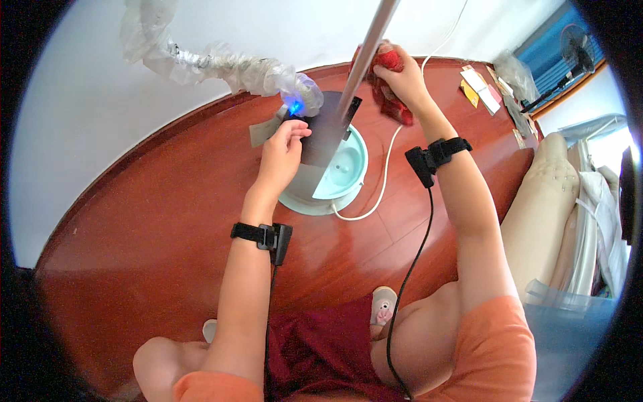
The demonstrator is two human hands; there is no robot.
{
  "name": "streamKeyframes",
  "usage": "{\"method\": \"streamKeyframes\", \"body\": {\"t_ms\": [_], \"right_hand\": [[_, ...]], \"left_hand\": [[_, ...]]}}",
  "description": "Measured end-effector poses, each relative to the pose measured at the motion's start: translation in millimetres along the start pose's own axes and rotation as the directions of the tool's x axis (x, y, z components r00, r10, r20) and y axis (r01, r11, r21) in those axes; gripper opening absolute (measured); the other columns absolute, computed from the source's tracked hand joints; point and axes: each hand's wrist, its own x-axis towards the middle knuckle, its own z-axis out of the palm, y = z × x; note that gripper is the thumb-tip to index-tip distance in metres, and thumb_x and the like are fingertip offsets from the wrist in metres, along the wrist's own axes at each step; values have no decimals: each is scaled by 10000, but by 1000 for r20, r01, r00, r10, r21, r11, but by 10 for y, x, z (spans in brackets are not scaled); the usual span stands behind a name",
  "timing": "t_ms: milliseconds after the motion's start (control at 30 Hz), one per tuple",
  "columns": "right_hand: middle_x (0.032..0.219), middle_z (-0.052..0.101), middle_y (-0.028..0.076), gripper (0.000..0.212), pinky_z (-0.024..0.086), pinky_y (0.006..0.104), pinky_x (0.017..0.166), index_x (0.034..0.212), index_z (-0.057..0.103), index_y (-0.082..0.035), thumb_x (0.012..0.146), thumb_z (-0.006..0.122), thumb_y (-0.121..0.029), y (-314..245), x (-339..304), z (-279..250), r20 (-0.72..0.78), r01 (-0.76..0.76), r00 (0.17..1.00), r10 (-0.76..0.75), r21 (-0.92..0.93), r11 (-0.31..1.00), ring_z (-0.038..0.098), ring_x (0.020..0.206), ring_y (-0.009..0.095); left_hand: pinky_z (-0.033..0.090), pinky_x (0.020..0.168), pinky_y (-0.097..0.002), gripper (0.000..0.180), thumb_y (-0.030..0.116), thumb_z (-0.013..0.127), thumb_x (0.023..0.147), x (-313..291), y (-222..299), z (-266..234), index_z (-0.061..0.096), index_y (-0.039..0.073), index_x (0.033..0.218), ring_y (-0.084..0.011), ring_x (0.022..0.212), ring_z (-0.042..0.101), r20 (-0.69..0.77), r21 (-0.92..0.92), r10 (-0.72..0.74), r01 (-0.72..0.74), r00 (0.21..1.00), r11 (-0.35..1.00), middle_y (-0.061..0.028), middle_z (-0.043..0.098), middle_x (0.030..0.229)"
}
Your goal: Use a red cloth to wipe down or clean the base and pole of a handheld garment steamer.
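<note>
My left hand (284, 149) is at the left edge of a dark grey panel (321, 144), fingers loosely bent and slightly apart, with nothing visibly held. The panel stands over a round light-blue basin (345, 167) on the floor. A metal pole (365, 57) rises from the panel toward the top of the view. To the right of the pole, my right hand (400, 74) is closed on a bunched red cloth (395, 110). Some of the cloth shows on the pole's left side; whether it touches the pole I cannot tell.
A hose wrapped in clear plastic (248, 72) ends beside my left fingers, near a blue light (295, 106). From the basin, a white cord (384, 184) curves to the wall. Papers (481, 89), a fan (576, 50) and a cream sofa (539, 194) are at right.
</note>
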Motion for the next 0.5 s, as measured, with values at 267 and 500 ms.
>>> {"method": "streamKeyframes", "body": {"t_ms": [267,500], "right_hand": [[659,452,-48,519,303,190,521,1108,526,-83,768,595,-468,-265,2,435,644,-511,703,302,162,844,398,569,47],[839,576,12,328,412,220,604,1075,528,-14,816,593,-203,260,-192,279,598,-471,774,206,329,818,517,730,82]], "left_hand": [[451,757,-273,233,-38,437,801,-21,-1,76,514,9,1017,-185,888,598,-31,135,23,-19,999,991,-120,616,931],[461,767,-323,226,23,490,798,-49,-3,167,498,30,1024,-257,878,601,-65,288,227,-200,972,936,-131,611,935]]}}
